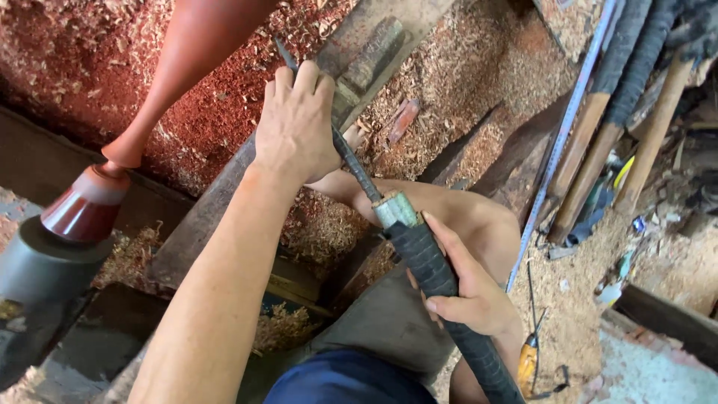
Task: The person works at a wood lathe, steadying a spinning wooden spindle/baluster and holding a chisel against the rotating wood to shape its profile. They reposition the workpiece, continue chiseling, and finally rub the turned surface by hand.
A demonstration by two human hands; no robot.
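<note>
The long turning chisel [389, 209] — stiff, probably heavy — is clamped by the right hand [467, 288] at its wrapped handle; its steel shank is pressed down by the left hand [297, 123].

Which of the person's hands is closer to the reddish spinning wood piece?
Left. The left hand grips the tool's metal shaft on the rest, right beside the reddish wood piece. The right hand holds the black wrapped handle lower down, farther away.
</note>
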